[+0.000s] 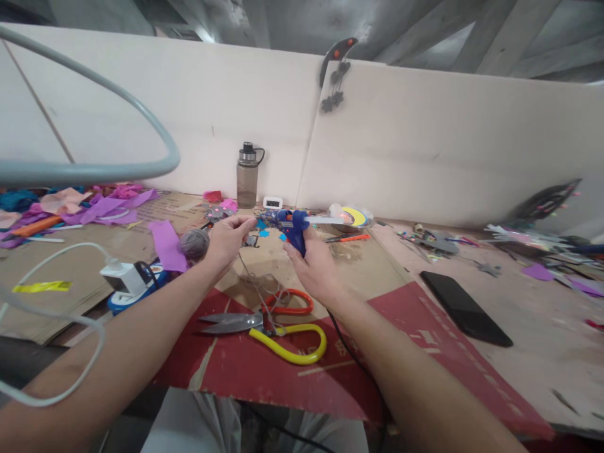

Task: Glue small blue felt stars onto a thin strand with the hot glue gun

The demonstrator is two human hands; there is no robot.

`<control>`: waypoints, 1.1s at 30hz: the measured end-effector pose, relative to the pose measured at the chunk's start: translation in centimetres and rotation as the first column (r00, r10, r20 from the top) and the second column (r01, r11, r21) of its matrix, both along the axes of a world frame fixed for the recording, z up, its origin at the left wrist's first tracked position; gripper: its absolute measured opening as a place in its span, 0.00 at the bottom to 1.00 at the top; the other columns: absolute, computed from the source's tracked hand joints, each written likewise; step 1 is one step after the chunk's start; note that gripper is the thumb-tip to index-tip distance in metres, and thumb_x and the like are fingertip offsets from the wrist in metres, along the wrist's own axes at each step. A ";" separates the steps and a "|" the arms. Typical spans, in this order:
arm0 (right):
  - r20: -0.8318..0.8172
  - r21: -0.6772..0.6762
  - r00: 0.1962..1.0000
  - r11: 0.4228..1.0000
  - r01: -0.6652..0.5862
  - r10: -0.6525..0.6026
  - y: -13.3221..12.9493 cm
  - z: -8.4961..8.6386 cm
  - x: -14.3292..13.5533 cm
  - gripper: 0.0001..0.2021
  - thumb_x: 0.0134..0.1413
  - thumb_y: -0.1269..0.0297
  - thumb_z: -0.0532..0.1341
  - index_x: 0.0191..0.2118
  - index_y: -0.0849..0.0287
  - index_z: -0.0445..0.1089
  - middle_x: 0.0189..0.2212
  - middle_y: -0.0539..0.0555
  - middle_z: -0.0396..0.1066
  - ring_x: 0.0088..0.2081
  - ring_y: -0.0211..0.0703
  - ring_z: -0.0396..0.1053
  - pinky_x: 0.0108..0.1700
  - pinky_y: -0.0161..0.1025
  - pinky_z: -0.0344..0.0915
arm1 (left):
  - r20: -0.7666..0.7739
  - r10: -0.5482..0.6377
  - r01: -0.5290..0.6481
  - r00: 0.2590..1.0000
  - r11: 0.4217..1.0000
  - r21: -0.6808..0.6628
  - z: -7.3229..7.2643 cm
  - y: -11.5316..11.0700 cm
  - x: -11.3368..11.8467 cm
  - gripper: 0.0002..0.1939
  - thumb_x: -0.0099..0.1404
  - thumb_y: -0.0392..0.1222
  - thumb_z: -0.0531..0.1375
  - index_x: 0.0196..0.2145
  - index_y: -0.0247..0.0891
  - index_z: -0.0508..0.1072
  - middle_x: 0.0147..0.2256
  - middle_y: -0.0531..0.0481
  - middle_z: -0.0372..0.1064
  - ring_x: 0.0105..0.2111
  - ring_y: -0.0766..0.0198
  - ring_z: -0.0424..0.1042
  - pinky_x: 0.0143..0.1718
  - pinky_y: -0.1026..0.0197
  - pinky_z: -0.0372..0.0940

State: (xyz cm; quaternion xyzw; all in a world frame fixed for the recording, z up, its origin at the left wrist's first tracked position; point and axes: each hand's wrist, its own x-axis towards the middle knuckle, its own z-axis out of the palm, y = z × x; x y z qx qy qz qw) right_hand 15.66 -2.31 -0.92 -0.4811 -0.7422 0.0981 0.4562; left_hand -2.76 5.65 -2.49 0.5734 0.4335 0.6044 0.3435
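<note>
Item: right hand (315, 261); fingers wrapped tight round the handle of a blue glue gun (292, 228), held raised above the bench at the centre of the view; nozzle points toward nine o'clock; a pale glue stick projects from its back toward three o'clock; a black cord runs down from the hand toward six o'clock.

Item: left hand (229, 238); fingertips pressed together in a pinch on a small dark piece (261, 221) set just at the gun's nozzle; what the piece is cannot be told; a thin strand hangs from the pinch toward the scissors.

Item: scissors (264, 324), steel blades, yellow and orange loops; lying at six o'clock from the hands, on red card (425, 340) over brown cardboard; untouched.

Item: grey yarn ball (193, 244), just beside the left wrist at nine o'clock.

Item: water bottle (247, 175), upright against the white wall at twelve o'clock.

Item: black phone (465, 308), flat on the bench at four o'clock, well apart from the hands.

Item: white charger plug (123, 277) with cable, at eight o'clock; purple and pink paper scraps (108, 207) at ten o'clock; further cut scraps at two o'clock.

State of work, as judged: gluing appears to be mid-step; piece and nozzle are brought together, yet whether glue is on the piece cannot be told; small finished-looking dark shapes hang on the wall at twelve o'clock; loose material lies all about uncut and unjoined.
</note>
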 end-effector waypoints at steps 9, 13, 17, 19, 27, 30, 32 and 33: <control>0.008 0.001 1.000 1.000 0.011 -0.011 -0.2 0.2 -0.1 0.14 0.58 0.64 0.53 0.48 0.62 0.63 0.38 0.61 0.72 0.36 0.51 0.69 0.39 0.44 0.63 | 0.020 -0.006 0.006 1.000 1.000 0.001 -0.1 0.1 -0.1 0.15 0.54 0.51 0.65 0.28 0.34 0.76 0.16 0.57 0.58 0.18 0.72 0.52 0.21 0.65 0.46; 0.006 0.014 1.000 1.000 0.002 -0.002 -0.1 0.1 -0.1 0.14 0.58 0.64 0.53 0.49 0.61 0.63 0.40 0.62 0.72 0.37 0.51 0.70 0.39 0.44 0.64 | 0.029 -0.006 0.006 1.000 1.000 -0.007 0.0 0.0 0.0 0.15 0.54 0.51 0.65 0.28 0.34 0.76 0.17 0.56 0.58 0.18 0.72 0.52 0.21 0.65 0.46; 0.008 0.027 1.000 1.000 0.000 0.000 -0.1 0.0 -0.1 0.15 0.59 0.63 0.53 0.50 0.60 0.63 0.39 0.61 0.73 0.36 0.50 0.70 0.38 0.44 0.64 | 0.045 0.002 -0.002 0.999 1.000 -0.011 0.1 0.0 0.1 0.15 0.53 0.51 0.65 0.28 0.33 0.76 0.16 0.56 0.58 0.18 0.73 0.52 0.21 0.66 0.46; 0.016 0.027 1.000 1.000 0.007 -0.007 -0.1 0.0 0.0 0.14 0.58 0.63 0.53 0.49 0.60 0.63 0.38 0.61 0.73 0.36 0.50 0.70 0.38 0.44 0.64 | 0.064 -0.003 0.003 0.998 1.000 -0.010 0.1 0.0 0.1 0.15 0.52 0.51 0.66 0.28 0.34 0.76 0.17 0.56 0.58 0.18 0.73 0.53 0.20 0.66 0.46; 0.020 0.011 0.999 0.999 0.034 -0.034 -0.1 0.0 0.0 0.14 0.59 0.62 0.53 0.48 0.60 0.64 0.38 0.61 0.73 0.36 0.51 0.70 0.38 0.44 0.65 | 0.069 -0.003 0.003 0.998 1.000 0.009 0.4 -0.3 0.2 0.16 0.51 0.52 0.67 0.25 0.35 0.75 0.16 0.56 0.58 0.17 0.72 0.53 0.20 0.65 0.47; 0.013 0.008 0.999 0.999 0.039 -0.039 -0.1 0.0 0.0 0.13 0.59 0.62 0.53 0.48 0.60 0.63 0.40 0.62 0.72 0.37 0.51 0.70 0.39 0.45 0.65 | 0.066 0.008 -0.008 0.998 1.000 0.007 0.4 -0.3 0.2 0.15 0.50 0.52 0.67 0.25 0.35 0.75 0.17 0.56 0.59 0.17 0.72 0.54 0.20 0.65 0.48; 0.009 0.011 0.999 0.999 0.043 -0.043 0.0 0.0 0.1 0.13 0.58 0.62 0.53 0.47 0.60 0.63 0.40 0.62 0.72 0.37 0.51 0.70 0.39 0.45 0.65 | 0.063 0.018 -0.018 0.998 1.000 0.008 0.4 -0.3 0.2 0.16 0.50 0.52 0.67 0.25 0.35 0.76 0.17 0.55 0.59 0.17 0.72 0.54 0.20 0.66 0.48; 0.009 0.013 0.999 0.999 0.045 -0.045 0.0 0.0 0.1 0.13 0.58 0.62 0.53 0.47 0.60 0.64 0.40 0.62 0.72 0.37 0.51 0.70 0.40 0.45 0.65 | 0.061 0.020 -0.020 0.998 1.000 0.009 0.4 -0.3 0.2 0.16 0.50 0.52 0.67 0.25 0.35 0.76 0.17 0.55 0.59 0.17 0.72 0.54 0.20 0.66 0.48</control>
